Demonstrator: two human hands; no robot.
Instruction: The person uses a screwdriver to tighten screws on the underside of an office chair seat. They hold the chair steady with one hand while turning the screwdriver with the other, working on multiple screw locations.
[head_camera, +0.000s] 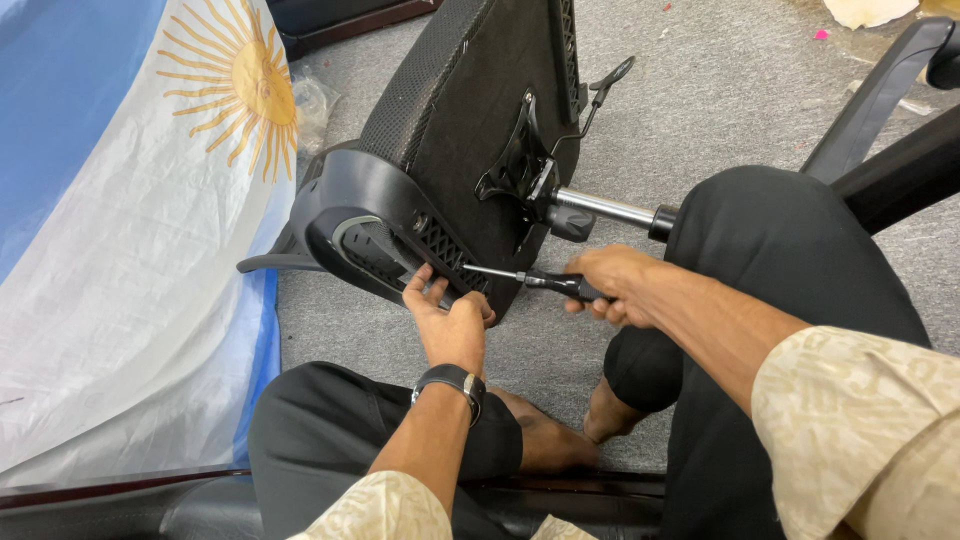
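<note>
A black office chair seat (470, 110) lies tipped on its side on the grey carpet, underside facing me, with a metal gas cylinder (600, 208) sticking out to the right. My left hand (448, 318) grips the black plastic armrest bracket (370, 215) at the seat's lower edge. My right hand (612, 285) holds a black-handled screwdriver (545, 282), its shaft pointing left with the tip at the bracket's ribbed part. A black watch sits on my left wrist.
A blue and white cloth with a yellow sun (140, 230) covers the left. My legs in black trousers (790, 260) rest on the carpet, a bare foot (555, 440) between them. Black chair base legs (880, 110) reach in from the upper right. Paper scraps lie far back.
</note>
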